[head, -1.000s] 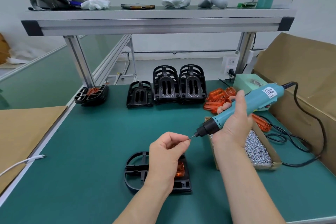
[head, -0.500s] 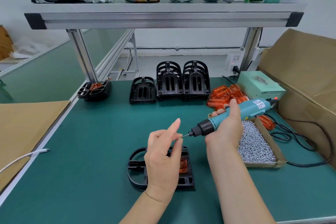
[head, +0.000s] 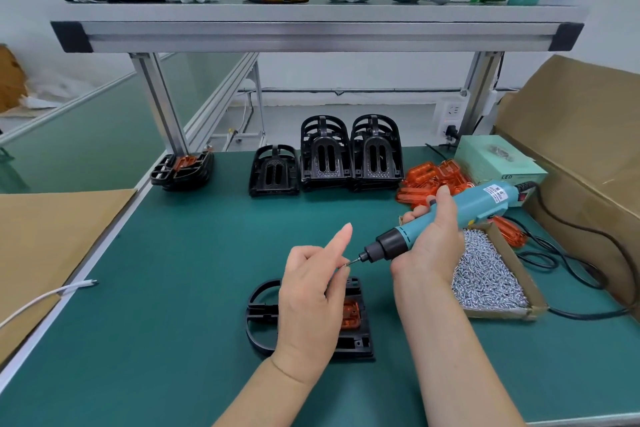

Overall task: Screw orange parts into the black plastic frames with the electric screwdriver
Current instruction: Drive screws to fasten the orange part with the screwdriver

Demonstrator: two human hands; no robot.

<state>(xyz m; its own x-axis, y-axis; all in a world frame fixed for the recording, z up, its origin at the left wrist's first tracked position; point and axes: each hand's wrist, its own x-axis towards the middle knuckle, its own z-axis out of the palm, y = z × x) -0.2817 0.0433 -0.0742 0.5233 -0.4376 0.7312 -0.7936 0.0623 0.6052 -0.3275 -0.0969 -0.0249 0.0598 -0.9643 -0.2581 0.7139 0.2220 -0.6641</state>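
The electric screwdriver [head: 481, 203] is up in the air over the green table [head: 156, 288], the right hand [head: 433, 239] wrapped tight round its teal barrel. Its long axis slopes from upper right down to lower left, bit aimed left at the left hand [head: 311, 302]. That hand has its index finger straight up and the others curled in, apparently pinching a tiny screw [head: 346, 264] right at the bit tip, though it is almost too small to make out.

Under the left hand, the black frame [head: 356, 345] lies flat, ring end to the left, with an orange part [head: 351, 317] seated near its right end. The hand and wrist block the frame's middle.

Just right of the right hand sits a cardboard tray [head: 505, 253] of silver screws. Behind it is a heap of loose orange parts [head: 426, 177] and a pale green box [head: 495, 159]. Stacked black frames [head: 349, 156] stand at the table's far edge. The tool's black cable [head: 588, 236] loops along the right.
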